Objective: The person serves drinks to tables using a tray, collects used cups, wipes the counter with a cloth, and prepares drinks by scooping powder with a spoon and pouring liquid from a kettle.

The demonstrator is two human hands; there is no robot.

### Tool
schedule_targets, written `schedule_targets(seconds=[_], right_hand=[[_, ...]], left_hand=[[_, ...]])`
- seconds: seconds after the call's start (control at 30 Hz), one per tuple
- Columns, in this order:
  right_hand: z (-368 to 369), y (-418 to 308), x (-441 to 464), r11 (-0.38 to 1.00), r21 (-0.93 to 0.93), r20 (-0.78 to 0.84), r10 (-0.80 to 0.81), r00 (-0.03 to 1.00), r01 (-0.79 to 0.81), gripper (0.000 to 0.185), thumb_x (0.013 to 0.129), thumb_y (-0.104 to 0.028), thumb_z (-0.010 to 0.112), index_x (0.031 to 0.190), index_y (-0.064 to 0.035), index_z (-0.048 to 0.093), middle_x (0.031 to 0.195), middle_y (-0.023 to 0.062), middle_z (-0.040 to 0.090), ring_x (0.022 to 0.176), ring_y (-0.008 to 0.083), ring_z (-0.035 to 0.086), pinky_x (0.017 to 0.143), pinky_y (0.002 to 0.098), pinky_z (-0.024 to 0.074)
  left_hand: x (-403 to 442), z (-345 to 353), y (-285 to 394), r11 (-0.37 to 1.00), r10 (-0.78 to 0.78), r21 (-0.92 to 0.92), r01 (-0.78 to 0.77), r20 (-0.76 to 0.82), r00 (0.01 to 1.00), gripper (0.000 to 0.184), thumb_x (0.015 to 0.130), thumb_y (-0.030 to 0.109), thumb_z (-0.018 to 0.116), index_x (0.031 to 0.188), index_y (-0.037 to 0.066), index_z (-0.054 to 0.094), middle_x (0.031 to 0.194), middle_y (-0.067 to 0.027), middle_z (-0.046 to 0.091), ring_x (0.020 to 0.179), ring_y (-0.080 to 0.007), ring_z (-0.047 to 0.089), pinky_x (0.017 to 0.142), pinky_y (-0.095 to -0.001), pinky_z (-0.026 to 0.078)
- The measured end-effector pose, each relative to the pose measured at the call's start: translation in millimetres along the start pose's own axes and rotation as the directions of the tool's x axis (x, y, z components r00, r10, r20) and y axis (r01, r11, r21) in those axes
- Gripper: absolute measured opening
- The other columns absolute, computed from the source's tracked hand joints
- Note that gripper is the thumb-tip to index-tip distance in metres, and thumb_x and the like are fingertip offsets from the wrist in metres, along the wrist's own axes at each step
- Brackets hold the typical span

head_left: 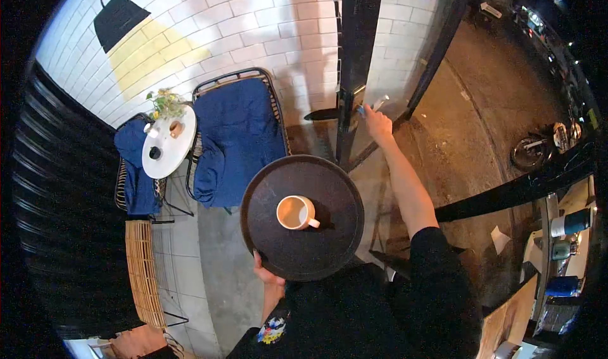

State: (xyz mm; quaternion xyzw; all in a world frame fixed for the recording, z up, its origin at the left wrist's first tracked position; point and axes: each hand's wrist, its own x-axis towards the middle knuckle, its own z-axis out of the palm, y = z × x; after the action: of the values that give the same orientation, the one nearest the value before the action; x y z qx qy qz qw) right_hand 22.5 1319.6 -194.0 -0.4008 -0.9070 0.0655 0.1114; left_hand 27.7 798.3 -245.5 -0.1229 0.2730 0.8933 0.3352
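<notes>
My left hand (pixel 268 273) holds a round dark brown serving tray (pixel 329 245) by its near left edge, with the thumb at the rim and the other fingers mostly hidden beneath. On the tray stands an upright cream mug (pixel 296 213), its handle pointing right; the inside looks mostly empty. My right arm reaches forward, and my right hand (pixel 379 125) is closed around a door handle (pixel 381 102) on a black-framed glass door (pixel 396 55). A small bit of blue shows by those fingers, too small to name.
Left of the tray are navy cushioned chairs (pixel 237 118) and a small round white table (pixel 168 159) with cups and flowers (pixel 166 104). A rattan seat (pixel 144 270) stands nearer. Beyond the glass lies pavement (pixel 468 163); shelves with jars (pixel 573 222) stand at right.
</notes>
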Motion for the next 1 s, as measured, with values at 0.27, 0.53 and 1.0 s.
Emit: schedule_targets(seconds=[0.27,0.53,1.0], right_hand=[[16.9,55.2,-68.9,0.995,0.082,-0.164,0.068,0.984,-0.055,0.042,0.088,-0.022,0.055,0.128,-0.0172,0.042,0.081,0.0221,0.066,0.077,0.0413,0.065,0.067,0.0520,0.0518],[-81.1,18.6,-183.1,0.802,0.193,0.045,0.568,0.821,-0.566,0.047,0.090,-0.018,0.056,0.133,-0.0032,0.042,0.080,0.0225,0.061,0.077,0.0415,0.063,0.069,0.0489,0.0522],[-37.5,256.5,-124.3,0.782,-0.122,-0.338,0.546,0.766,-0.611,0.020,0.092,-0.014,0.048,0.109,-0.0025,0.050,0.087,0.0218,0.068,0.081,0.0378,0.068,0.066,0.0448,0.0561]], left_hand=[[24.8,-3.2,-5.5,0.987,-0.077,0.138,0.078,-0.010,0.997,0.062,0.095,0.049,0.043,0.138,0.005,0.044,0.144,-0.0154,0.043,0.128,-0.0377,0.042,0.107,-0.0550,0.032],[61.6,33.4,-26.4,0.966,-0.166,0.198,0.164,-0.009,0.986,0.057,0.096,0.046,0.042,0.135,0.003,0.047,0.137,-0.0150,0.050,0.121,-0.0365,0.048,0.104,-0.0522,0.037],[108.7,38.1,-40.3,0.880,-0.355,0.400,0.254,0.201,0.913,0.056,0.098,0.043,0.040,0.138,0.004,0.043,0.138,-0.0135,0.049,0.124,-0.0347,0.047,0.106,-0.0506,0.034]])
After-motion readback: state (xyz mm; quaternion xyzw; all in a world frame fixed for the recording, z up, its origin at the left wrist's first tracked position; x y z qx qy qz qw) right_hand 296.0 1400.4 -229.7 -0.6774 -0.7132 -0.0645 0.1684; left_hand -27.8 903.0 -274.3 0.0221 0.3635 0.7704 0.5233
